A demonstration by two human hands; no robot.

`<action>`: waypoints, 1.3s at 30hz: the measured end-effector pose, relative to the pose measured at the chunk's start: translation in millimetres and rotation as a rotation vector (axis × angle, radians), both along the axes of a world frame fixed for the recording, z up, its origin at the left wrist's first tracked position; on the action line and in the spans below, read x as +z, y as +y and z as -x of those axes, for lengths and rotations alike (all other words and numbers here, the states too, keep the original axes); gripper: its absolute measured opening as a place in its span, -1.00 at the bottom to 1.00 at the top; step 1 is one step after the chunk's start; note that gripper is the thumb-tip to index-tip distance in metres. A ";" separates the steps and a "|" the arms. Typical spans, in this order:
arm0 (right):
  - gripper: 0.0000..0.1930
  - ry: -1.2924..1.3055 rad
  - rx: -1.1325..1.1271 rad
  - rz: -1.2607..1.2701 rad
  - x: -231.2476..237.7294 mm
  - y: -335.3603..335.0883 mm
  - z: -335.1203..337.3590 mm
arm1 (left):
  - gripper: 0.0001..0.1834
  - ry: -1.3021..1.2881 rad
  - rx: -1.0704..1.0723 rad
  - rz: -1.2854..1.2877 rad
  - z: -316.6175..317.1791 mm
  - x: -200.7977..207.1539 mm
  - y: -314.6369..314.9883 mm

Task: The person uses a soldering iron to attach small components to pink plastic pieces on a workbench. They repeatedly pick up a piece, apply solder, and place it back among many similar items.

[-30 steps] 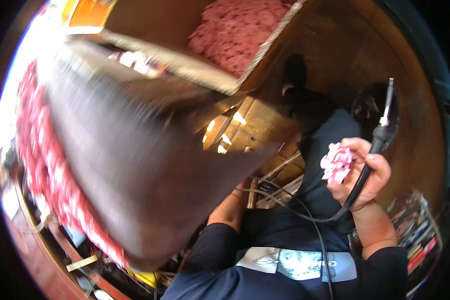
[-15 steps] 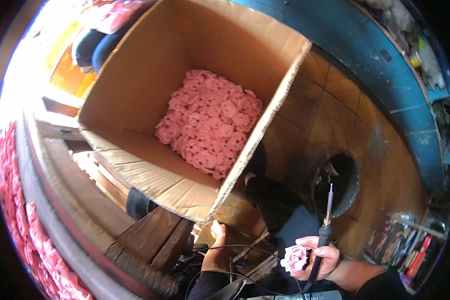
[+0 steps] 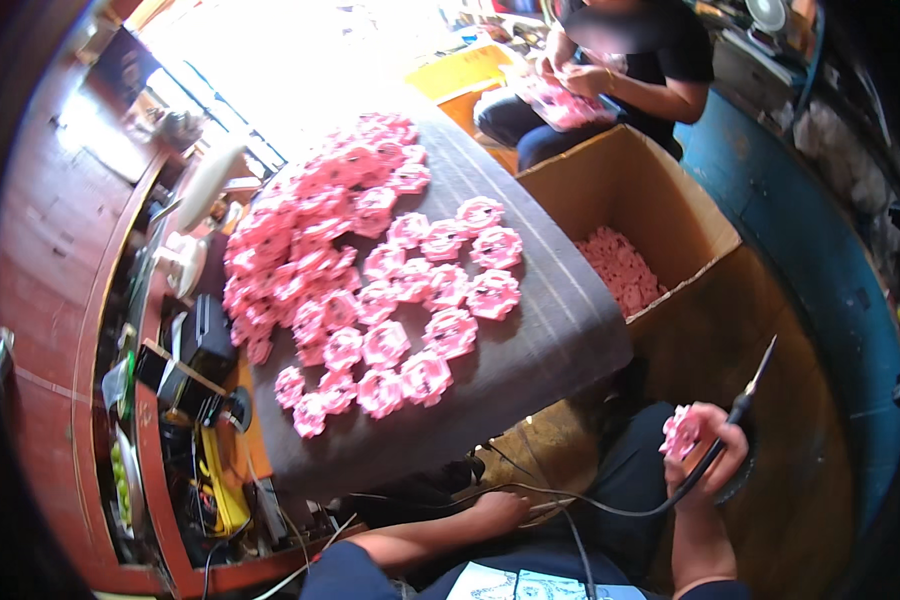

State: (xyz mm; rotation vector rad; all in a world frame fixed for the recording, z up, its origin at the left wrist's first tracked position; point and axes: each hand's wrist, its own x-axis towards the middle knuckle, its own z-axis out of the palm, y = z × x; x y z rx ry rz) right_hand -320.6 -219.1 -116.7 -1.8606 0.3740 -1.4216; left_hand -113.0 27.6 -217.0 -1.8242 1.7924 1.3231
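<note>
My right hand (image 3: 718,472) is closed around the dark handle of a soldering iron (image 3: 741,408). Its bare metal tip points up and to the right. The fingers of that same hand also keep a small pink flower-shaped piece (image 3: 681,433) beside the iron. Low in the middle, my left hand (image 3: 502,510) rests near my lap, close to the iron's cable; its fingers are too small and blurred to make out. Many similar pink pieces (image 3: 384,343) lie on the dark table (image 3: 530,365), loose at the front and heaped toward the back left.
Right of the table stands a cardboard box (image 3: 682,205) with pink pieces inside. Behind it sits a person (image 3: 660,85) handling pink pieces over their lap. A blue panel (image 3: 770,215) curves along the right. Shelves with a yellow item (image 3: 225,480) are at the left.
My view has swung left, bringing the tabletop and the seated person into sight, while the box now sits farther right. My right hand still holds the soldering iron and the pink piece.
</note>
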 end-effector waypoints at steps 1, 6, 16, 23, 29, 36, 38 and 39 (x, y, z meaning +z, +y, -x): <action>-0.16 -0.028 -0.001 0.059 18.8 -10.1 -5.4 | -0.74 0.026 0.036 0.105 -8.0 41.7 11.6; -0.30 -0.106 0.122 0.309 88.7 -89.5 -118.3 | -0.88 0.280 0.229 0.618 -69.0 273.8 7.7; -0.39 0.223 0.249 0.302 123.9 -185.5 -332.0 | -0.84 -0.286 0.461 0.991 -268.2 292.8 -254.1; -0.32 0.311 0.348 0.359 103.1 -202.7 -364.5 | -0.78 -0.488 0.426 1.077 -291.0 263.9 -282.5; -0.40 0.344 0.380 0.210 121.4 -201.0 -340.7 | -0.76 -0.543 0.351 0.953 -276.5 337.0 -214.7; -0.72 0.026 0.344 0.406 143.1 -145.8 -219.5 | -0.70 -0.382 0.375 1.169 -249.9 373.6 -48.4; -0.72 0.038 0.407 0.389 139.1 -118.3 -188.1 | -0.79 -0.318 0.652 1.118 -239.8 355.9 -0.1; -0.70 0.032 0.386 0.373 133.5 -100.9 -180.9 | -0.82 -0.323 0.722 1.151 -233.2 342.5 17.8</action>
